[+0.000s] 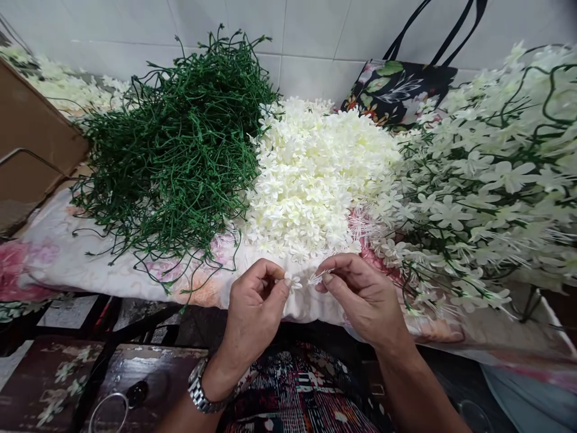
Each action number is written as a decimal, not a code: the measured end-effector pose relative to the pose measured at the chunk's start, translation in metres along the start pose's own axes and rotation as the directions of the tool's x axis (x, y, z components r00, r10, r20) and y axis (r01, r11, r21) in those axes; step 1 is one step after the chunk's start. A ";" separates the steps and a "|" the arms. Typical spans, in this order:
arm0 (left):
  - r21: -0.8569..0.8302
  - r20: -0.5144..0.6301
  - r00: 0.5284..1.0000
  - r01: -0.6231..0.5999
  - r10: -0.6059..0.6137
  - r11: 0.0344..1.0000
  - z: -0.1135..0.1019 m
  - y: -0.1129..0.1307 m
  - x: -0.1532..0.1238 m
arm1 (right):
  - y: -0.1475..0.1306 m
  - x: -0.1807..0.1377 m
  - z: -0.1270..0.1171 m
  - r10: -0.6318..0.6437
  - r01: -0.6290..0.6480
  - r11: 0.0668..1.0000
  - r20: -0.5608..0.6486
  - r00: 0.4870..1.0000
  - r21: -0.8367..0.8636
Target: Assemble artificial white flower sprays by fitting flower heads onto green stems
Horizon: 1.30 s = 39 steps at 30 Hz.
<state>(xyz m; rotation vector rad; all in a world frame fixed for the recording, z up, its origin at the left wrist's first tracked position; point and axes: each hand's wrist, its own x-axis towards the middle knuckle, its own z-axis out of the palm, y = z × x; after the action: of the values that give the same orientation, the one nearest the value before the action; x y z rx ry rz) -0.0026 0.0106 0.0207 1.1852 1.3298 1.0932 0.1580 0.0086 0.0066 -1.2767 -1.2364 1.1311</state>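
Between the thumb and forefinger of my left hand [258,307] is a small white artificial flower [294,281], its petals facing right. My right hand [360,294] pinches a thin white stamen piece [318,277] with fine splayed threads, a short gap from the flower. Both hands are above the front edge of the cloth-covered table. Just beyond them lies a heap of loose white flower heads [311,180]. A tangled pile of green plastic stems [180,144] rises to the left. More white stamens [363,225] lie at the heap's right edge.
Assembled white flower sprays [478,192] fill the right side. A cardboard box [36,138] stands at the left. A black floral bag [401,90] leans on the tiled wall [311,30]. The flowered tablecloth [117,270] hangs over the front edge; a dark wooden stool [148,367] is below left.
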 end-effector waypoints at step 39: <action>-0.357 -0.029 0.999 0.021 -0.034 0.934 0.018 -0.013 -0.007 | -0.002 -0.011 0.019 -0.636 0.550 0.675 -0.010 0.772 -0.492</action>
<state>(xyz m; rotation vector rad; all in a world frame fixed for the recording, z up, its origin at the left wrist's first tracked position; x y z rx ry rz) 0.0144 0.0025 0.0068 0.8787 1.1092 1.2767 0.1381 -0.0019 0.0072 -1.1338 -1.6807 0.2276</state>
